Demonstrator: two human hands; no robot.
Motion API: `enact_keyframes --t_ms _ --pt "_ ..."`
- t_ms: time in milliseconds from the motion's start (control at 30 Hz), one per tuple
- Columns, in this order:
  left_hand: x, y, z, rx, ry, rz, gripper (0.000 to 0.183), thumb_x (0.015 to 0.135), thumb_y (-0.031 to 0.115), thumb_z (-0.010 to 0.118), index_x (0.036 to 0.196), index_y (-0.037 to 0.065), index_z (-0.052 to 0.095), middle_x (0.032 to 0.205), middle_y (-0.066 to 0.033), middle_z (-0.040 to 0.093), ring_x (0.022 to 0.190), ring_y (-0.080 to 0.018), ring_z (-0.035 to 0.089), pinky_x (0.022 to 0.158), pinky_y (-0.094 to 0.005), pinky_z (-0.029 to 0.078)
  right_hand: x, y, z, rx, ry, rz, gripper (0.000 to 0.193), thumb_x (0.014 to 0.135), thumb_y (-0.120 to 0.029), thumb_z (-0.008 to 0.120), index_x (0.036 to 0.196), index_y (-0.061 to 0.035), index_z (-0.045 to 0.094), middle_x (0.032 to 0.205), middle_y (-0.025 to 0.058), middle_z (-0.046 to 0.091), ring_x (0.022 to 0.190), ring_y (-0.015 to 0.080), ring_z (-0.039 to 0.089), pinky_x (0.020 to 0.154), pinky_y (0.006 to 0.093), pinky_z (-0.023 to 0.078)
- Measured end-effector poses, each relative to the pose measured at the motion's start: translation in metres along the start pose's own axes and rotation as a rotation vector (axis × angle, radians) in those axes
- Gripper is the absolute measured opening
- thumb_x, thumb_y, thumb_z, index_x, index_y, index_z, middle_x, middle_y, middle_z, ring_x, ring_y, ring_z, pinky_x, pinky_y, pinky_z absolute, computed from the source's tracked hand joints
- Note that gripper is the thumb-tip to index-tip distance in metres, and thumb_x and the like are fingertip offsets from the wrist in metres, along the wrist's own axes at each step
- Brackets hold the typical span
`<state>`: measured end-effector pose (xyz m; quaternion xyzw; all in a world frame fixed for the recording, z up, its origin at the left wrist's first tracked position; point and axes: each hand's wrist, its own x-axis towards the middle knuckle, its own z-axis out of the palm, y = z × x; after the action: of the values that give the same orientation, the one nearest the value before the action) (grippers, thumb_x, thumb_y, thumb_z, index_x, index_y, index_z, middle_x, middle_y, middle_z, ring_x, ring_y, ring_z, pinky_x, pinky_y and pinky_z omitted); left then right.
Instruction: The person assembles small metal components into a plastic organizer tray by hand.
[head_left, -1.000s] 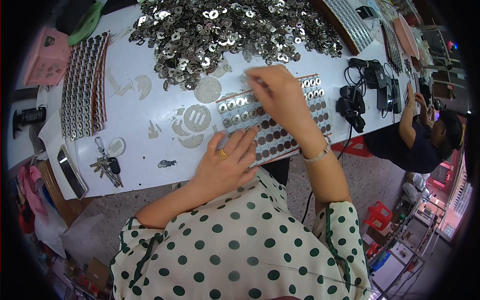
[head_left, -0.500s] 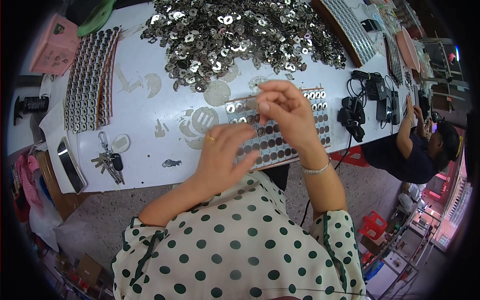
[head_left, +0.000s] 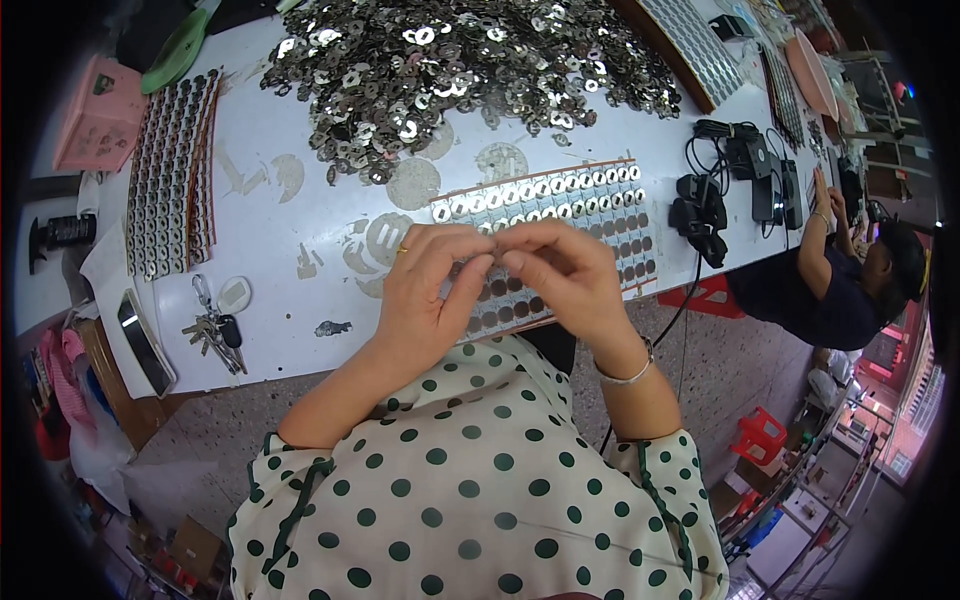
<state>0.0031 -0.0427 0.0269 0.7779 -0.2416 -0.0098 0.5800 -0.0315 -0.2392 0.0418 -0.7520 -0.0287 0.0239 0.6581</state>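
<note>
My left hand (head_left: 422, 292) and my right hand (head_left: 578, 288) meet fingertip to fingertip over a flat board (head_left: 622, 205) set with rows of round discs. Both hands are closed in a pinch. Anything between the fingertips is too small or too hidden to make out. On the board's far two rows, the discs carry shiny washers with slotted middles; the nearer rows show dark, bare discs. The hands cover the board's left middle part. Beyond it lies a large heap of loose metal washers (head_left: 470, 75).
Filled boards (head_left: 170, 175) are stacked at the left, beside a pink bin (head_left: 100, 115). Nearer lie a phone (head_left: 145, 340) and keys (head_left: 215, 335). Black adapters with cables (head_left: 700, 215) sit right of the board. Another board (head_left: 680, 45) lies far right, and a co-worker (head_left: 825, 275) sits beyond.
My hands have come together, their fingertips now meeting over the board. The right hand has moved down toward me, uncovering more of the far rows. The view has shifted slightly.
</note>
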Motion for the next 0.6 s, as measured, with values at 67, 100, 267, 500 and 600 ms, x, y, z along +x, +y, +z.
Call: enact_keyframes --t_ms 67,100,267,500,600 --pt "-0.003 0.0 0.002 0.032 -0.036 -0.01 0.019 0.09 0.005 0.071 0.108 0.005 0.067 0.109 -0.0103 0.068 0.099 -0.0304 0.062 0.086 -0.039 0.049 -0.002 0.004 -0.004 0.549 0.116 0.311 0.019 0.097 -0.002 0.068 0.116 0.0002 0.067 0.098 0.0093 0.073 0.085 0.0151 0.069 0.078 0.0272 0.058" --pt "-0.005 -0.001 0.002 0.073 -0.062 -0.025 0.022 0.089 0.005 0.071 0.11 0.004 0.066 0.111 -0.0116 0.067 0.102 -0.0316 0.063 0.088 -0.0402 0.05 -0.003 0.007 -0.007 0.548 0.121 0.311 0.019 0.097 -0.002 0.068 0.116 0.0002 0.067 0.098 0.0093 0.073 0.085 0.0151 0.069 0.078 0.0272 0.058" --pt "-0.015 -0.009 0.006 0.291 -0.234 0.243 0.031 0.087 0.008 0.074 0.115 0.001 0.065 0.123 -0.0127 0.065 0.112 -0.0304 0.062 0.092 -0.0399 0.05 -0.01 0.019 -0.022 0.559 0.162 0.383 0.018 0.097 -0.004 0.068 0.114 0.0002 0.067 0.095 0.0067 0.072 0.084 0.012 0.07 0.073 0.0259 0.06" --pt "-0.028 -0.011 0.014 0.547 -0.373 0.326 0.045 0.083 0.026 0.08 0.118 0.001 0.065 0.135 -0.0123 0.06 0.122 -0.0285 0.058 0.093 -0.0391 0.049 -0.011 0.018 -0.023 -0.138 0.096 0.415 0.014 0.091 -0.005 0.074 0.105 -0.0016 0.073 0.085 0.0028 0.072 0.071 0.0066 0.065 0.063 0.0225 0.052" --pt "-0.025 -0.006 0.014 0.574 -0.392 0.344 0.05 0.08 0.032 0.079 0.116 0.0 0.063 0.132 -0.0135 0.059 0.125 -0.0262 0.055 0.101 -0.0386 0.046 -0.01 0.017 -0.019 -0.239 0.107 0.286 0.013 0.091 -0.001 0.075 0.104 0.0001 0.073 0.081 0.0008 0.069 0.071 0.0038 0.062 0.06 0.0199 0.051"
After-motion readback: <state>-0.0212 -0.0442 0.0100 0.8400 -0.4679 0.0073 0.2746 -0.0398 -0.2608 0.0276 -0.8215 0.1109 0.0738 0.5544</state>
